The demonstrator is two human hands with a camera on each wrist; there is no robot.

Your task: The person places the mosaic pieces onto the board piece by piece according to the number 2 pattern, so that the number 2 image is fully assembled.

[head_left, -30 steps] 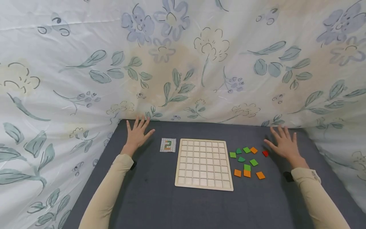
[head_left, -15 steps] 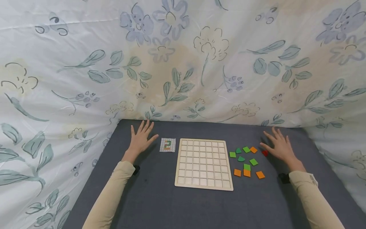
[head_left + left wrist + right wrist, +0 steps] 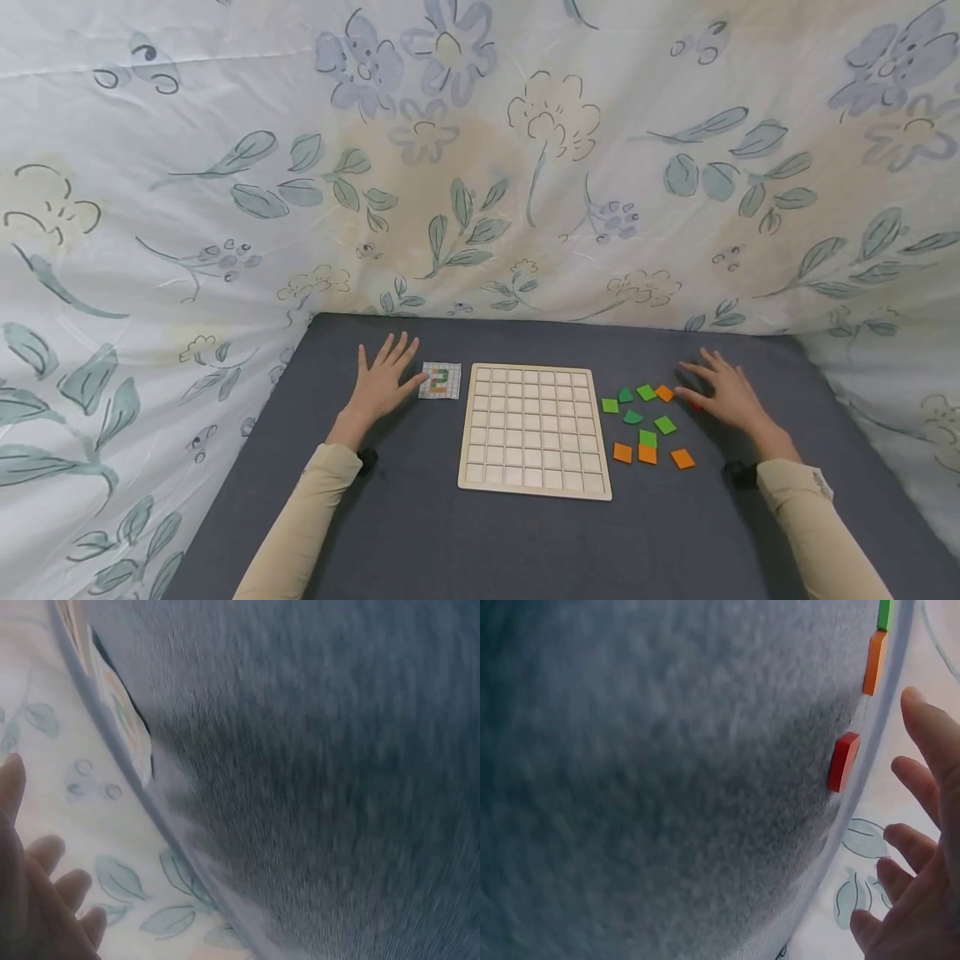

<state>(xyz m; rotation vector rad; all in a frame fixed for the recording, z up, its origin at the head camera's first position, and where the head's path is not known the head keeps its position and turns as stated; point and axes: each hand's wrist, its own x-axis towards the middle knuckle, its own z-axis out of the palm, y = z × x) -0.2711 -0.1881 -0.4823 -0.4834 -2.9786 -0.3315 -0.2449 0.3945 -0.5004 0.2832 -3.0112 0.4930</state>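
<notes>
My left hand (image 3: 377, 387) hovers with spread fingers left of a small pattern card (image 3: 441, 381), its thumb tip overlapping the card's left edge in the head view. The card carries a grid with a green and orange figure. Spread over the right side, my right hand (image 3: 727, 393) is empty; its thumb reaches beside an orange square tile (image 3: 664, 392). Beneath that hand lies a red tile (image 3: 843, 762), mostly covered in the head view but plain in the right wrist view. Between the hands sits a pale wooden grid board (image 3: 534, 430) with bare cells.
Several light green square tiles (image 3: 665, 425), darker green rounded tiles (image 3: 633, 417) and orange tiles (image 3: 682, 458) are scattered right of the board. One orange tile touches a green one. A floral cloth (image 3: 480, 250) hangs behind the dark tabletop (image 3: 525, 550) and along its sides.
Both hands have moved inward and nearer: the left toward the card, the right leftward over the red tile. The board, card and tiles stay where they were.
</notes>
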